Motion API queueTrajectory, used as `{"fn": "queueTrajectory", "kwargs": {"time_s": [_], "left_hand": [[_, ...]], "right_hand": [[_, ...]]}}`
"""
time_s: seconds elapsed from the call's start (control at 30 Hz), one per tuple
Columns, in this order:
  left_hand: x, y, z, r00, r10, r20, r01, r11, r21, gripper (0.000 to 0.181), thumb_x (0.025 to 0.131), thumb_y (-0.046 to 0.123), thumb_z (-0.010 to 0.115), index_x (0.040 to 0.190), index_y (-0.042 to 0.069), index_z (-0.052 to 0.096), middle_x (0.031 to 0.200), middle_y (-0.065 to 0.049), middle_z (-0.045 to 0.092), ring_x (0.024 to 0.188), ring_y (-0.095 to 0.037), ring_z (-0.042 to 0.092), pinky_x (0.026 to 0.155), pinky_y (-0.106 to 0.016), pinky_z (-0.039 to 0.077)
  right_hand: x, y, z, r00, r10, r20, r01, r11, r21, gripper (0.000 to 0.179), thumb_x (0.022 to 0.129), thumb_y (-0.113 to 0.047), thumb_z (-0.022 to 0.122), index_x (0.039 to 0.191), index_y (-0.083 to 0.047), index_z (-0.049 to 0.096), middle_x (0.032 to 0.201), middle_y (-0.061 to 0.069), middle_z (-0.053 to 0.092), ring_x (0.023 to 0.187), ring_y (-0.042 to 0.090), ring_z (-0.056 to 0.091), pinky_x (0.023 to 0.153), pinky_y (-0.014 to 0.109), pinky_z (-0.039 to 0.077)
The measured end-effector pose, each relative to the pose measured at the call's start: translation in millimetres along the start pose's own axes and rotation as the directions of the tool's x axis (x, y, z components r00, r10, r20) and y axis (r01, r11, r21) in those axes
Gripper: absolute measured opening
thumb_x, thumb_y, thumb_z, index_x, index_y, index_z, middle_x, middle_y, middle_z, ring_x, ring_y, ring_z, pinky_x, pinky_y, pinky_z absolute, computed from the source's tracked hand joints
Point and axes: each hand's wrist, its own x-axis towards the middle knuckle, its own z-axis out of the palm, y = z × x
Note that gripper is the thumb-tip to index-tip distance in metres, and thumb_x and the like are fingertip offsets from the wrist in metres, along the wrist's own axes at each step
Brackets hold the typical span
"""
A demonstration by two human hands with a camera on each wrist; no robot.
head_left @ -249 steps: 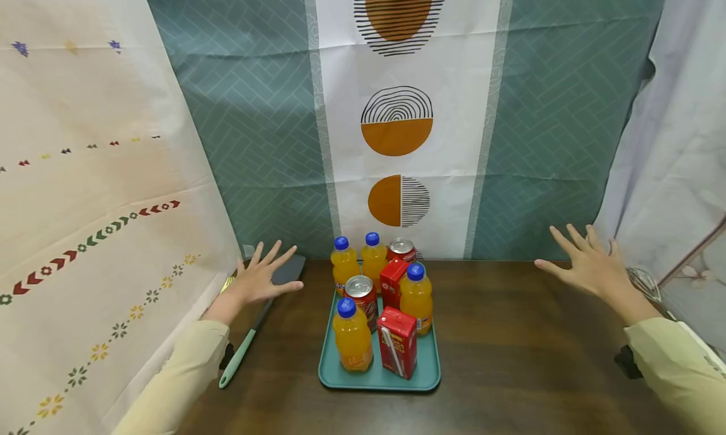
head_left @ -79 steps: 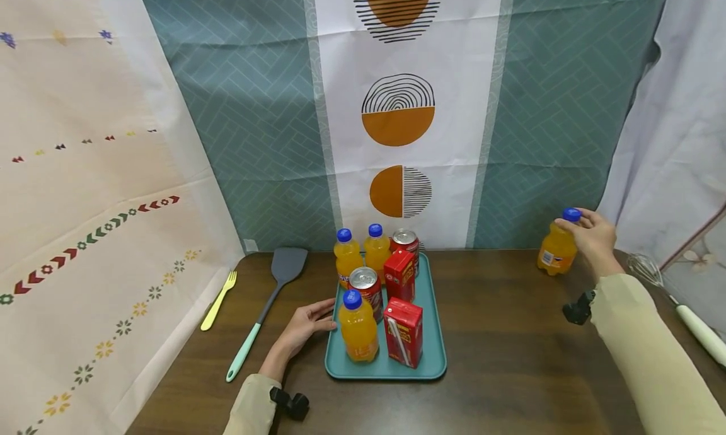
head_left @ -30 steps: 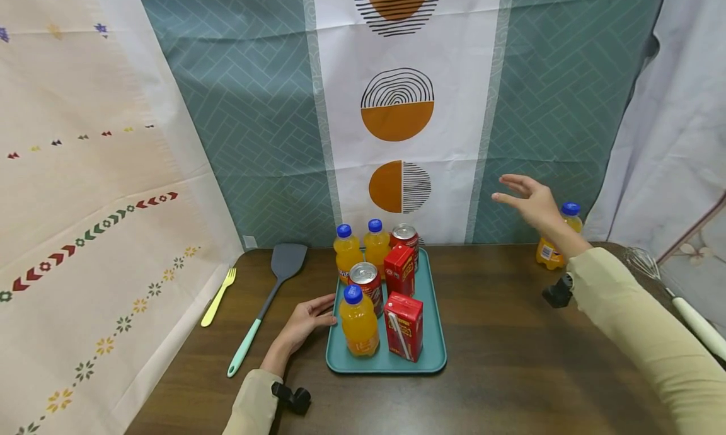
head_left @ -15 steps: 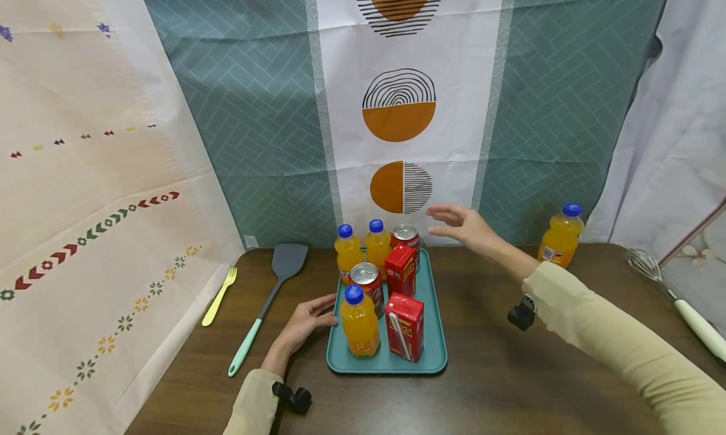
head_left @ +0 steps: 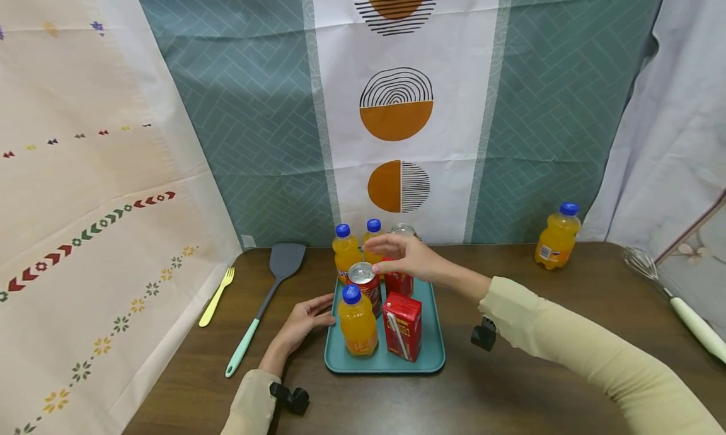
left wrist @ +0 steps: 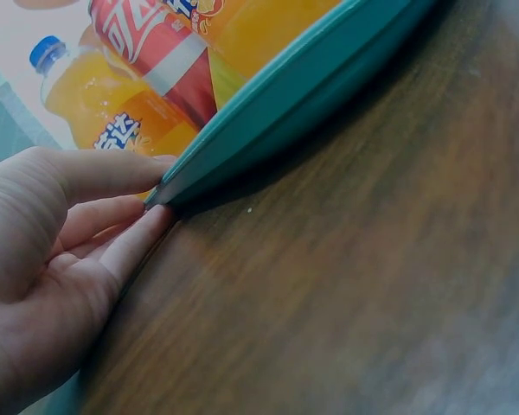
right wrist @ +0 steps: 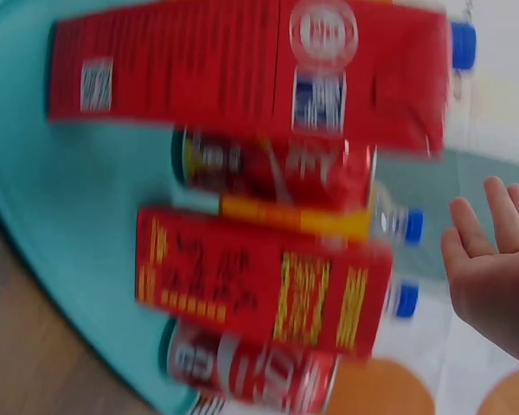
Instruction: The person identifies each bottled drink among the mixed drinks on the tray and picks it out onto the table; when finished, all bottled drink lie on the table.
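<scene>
My left hand (head_left: 303, 324) pinches the left rim of a teal tray (head_left: 431, 359); in the left wrist view, its thumb and fingers meet at the rim (left wrist: 268, 95). Above the tray reaches my right hand (head_left: 408, 255), fingers spread and holding nothing, its fingertips over a red soda can (head_left: 371, 290). An orange soda bottle (head_left: 358, 328) and a red juice box (head_left: 403, 328) stand at the tray's front. Behind are two more orange bottles (head_left: 345, 252), a second juice box (head_left: 399, 285) partly behind my right hand, and another can (head_left: 404, 229), mostly hidden.
An orange bottle (head_left: 557, 236) stands at the table's back right, near a whisk (head_left: 675, 296). To the left lie a grey spatula (head_left: 263, 306) with a mint handle and a yellow fork (head_left: 217, 296). Patterned cloths hang behind and at both sides.
My right hand has set one orange bottle from the tray down at the back right, let go, and moved left over the tray. The left hand has come to the tray's rim and stayed.
</scene>
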Motion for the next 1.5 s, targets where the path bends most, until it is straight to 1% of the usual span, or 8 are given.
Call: {"fn": "queueTrajectory", "kwargs": {"time_s": [0.13,0.27,0.43,0.57,0.9,1.13,1.33,1.5], "left_hand": [[0.3,0.3,0.8,1.000,-0.003,0.008,0.003,1.000,0.003,0.066,0.087,0.008,0.071,0.145,-0.005,0.042,0.149,-0.029,0.042,0.135,-0.037,0.048,0.102,-0.031,0.052],[1.1,0.0,1.6,1.000,-0.011,0.002,0.011,1.000,-0.009,0.064,0.087,0.007,0.071,0.144,-0.004,0.044,0.148,-0.027,0.044,0.135,-0.037,0.048,0.102,-0.032,0.052],[1.5,-0.8,0.3,1.000,0.006,0.006,-0.006,1.000,-0.006,0.064,0.087,0.007,0.071,0.143,-0.005,0.043,0.147,-0.028,0.044,0.135,-0.037,0.048,0.101,-0.032,0.053],[1.2,-0.7,0.1,1.000,0.010,0.014,-0.010,1.000,0.005,0.064,0.088,0.009,0.071,0.144,-0.005,0.044,0.148,-0.027,0.044,0.135,-0.037,0.048,0.101,-0.032,0.053],[-0.3,-0.4,-0.1,1.000,0.010,0.010,-0.010,1.000,0.010,0.063,0.088,0.009,0.070,0.144,-0.003,0.044,0.148,-0.027,0.044,0.135,-0.037,0.048,0.102,-0.032,0.052],[-0.2,0.0,0.4,1.000,0.014,0.015,-0.014,1.000,0.003,0.062,0.089,0.009,0.069,0.144,-0.004,0.044,0.148,-0.027,0.044,0.135,-0.036,0.049,0.102,-0.033,0.052],[0.4,-0.6,1.2,1.000,0.002,0.005,-0.002,1.000,0.005,0.062,0.089,0.008,0.070,0.143,-0.003,0.044,0.147,-0.027,0.045,0.133,-0.036,0.050,0.102,-0.033,0.052],[0.4,-0.5,0.0,1.000,-0.005,0.003,0.005,1.000,0.013,0.061,0.089,0.009,0.069,0.144,-0.002,0.045,0.147,-0.026,0.045,0.134,-0.035,0.050,0.102,-0.033,0.052]], "right_hand": [[0.5,-4,18,0.995,0.013,0.095,-0.018,0.998,0.053,0.045,0.094,-0.010,0.063,0.137,-0.005,0.052,0.144,0.019,0.052,0.138,0.036,0.046,0.110,0.049,0.046],[-0.8,-4,31,0.987,0.016,0.159,-0.030,0.996,0.083,0.045,0.094,-0.014,0.064,0.137,-0.005,0.052,0.144,0.017,0.054,0.138,0.033,0.047,0.106,0.043,0.050],[1.1,-2,42,0.979,0.018,0.204,-0.040,0.994,0.106,0.046,0.093,-0.017,0.065,0.136,-0.005,0.053,0.143,0.017,0.054,0.136,0.029,0.049,0.106,0.040,0.051],[3.0,0,46,0.976,0.009,0.217,-0.031,0.995,0.095,0.048,0.092,-0.020,0.067,0.135,-0.005,0.054,0.141,0.018,0.055,0.134,0.027,0.053,0.106,0.039,0.051],[3.8,-5,50,0.977,0.035,0.211,-0.040,0.999,0.018,0.042,0.090,-0.012,0.069,0.130,-0.005,0.058,0.134,0.020,0.061,0.126,0.029,0.059,0.105,0.039,0.052],[3.8,-4,51,0.983,0.055,0.175,-0.051,0.998,-0.025,0.036,0.088,-0.012,0.071,0.124,-0.007,0.064,0.127,0.018,0.065,0.116,0.025,0.065,0.097,0.035,0.057],[1.1,-5,52,0.990,0.058,0.129,-0.055,0.998,-0.022,0.033,0.087,-0.013,0.073,0.119,-0.007,0.068,0.119,0.013,0.071,0.107,0.022,0.069,0.092,0.033,0.059],[0.6,-5,53,0.993,0.060,0.102,-0.061,0.998,-0.001,0.032,0.087,-0.012,0.073,0.118,-0.005,0.069,0.120,0.018,0.069,0.105,0.023,0.070,0.091,0.034,0.060]]}}
